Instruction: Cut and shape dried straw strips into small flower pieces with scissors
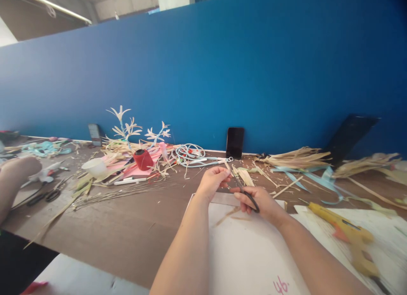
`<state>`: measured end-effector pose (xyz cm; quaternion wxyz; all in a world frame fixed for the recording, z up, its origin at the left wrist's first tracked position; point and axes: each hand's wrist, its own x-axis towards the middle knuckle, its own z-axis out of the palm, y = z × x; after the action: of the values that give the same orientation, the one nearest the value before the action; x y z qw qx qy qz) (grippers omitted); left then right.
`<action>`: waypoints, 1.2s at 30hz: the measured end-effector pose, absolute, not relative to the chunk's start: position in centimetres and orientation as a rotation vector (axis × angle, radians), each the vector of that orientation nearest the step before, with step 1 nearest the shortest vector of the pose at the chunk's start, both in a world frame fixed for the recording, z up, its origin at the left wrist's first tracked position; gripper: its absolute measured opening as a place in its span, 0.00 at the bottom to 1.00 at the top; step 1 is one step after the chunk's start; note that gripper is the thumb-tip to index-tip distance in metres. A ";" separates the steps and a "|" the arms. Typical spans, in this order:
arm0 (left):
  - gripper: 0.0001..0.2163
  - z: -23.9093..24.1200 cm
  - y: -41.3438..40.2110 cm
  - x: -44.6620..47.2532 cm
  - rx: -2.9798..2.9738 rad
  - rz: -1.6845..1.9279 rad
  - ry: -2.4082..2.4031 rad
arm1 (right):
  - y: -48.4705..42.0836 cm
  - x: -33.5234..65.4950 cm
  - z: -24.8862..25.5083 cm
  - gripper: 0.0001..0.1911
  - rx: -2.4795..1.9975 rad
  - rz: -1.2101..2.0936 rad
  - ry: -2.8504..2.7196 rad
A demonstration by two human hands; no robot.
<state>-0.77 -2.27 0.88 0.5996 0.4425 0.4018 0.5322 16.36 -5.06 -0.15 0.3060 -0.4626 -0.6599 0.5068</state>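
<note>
My right hand (pixel 254 201) is closed around a pair of dark-handled scissors (pixel 253 200), whose blades point up and to the left. Just beside it, my left hand (pixel 213 182) is closed in a pinch, with a small pale strip (pixel 227 164) showing at the fingertips near the blades. Both hands hover over the far end of a white board (pixel 248 252) with pink handwriting on it. Thin brownish scraps (pixel 227 216) lie on the board under my hands. Dried pale husk pieces (pixel 246 176) lie on the table just beyond.
A yellow glue gun (pixel 346 231) rests on papers at right. Husk bundles (pixel 299 157) and blue ribbon (pixel 327 180) lie behind it. A phone (pixel 235 143) leans on the blue partition (pixel 203 74). Left are a red thread spool (pixel 143 159), wires (pixel 117 195), husk flowers (pixel 125 127) and another person's arm (pixel 14 176).
</note>
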 end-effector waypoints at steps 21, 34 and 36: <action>0.12 1.1 -2.2 -0.6 1.019 1.266 0.976 | -5.0 16.1 -0.1 0.25 -1.263 1.313 -1.777; 0.10 1.3 -2.6 -0.6 1.157 1.146 0.989 | -4.9 16.2 -0.3 0.20 -1.208 1.308 -1.789; 0.10 1.4 -2.7 -0.5 1.166 1.136 1.006 | -4.9 16.3 -0.3 0.20 -1.209 1.291 -1.798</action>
<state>-0.50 -2.70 1.36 0.5760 0.4982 0.4296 0.4852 16.25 -4.90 -0.34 0.3048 -0.4567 -0.6789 0.4874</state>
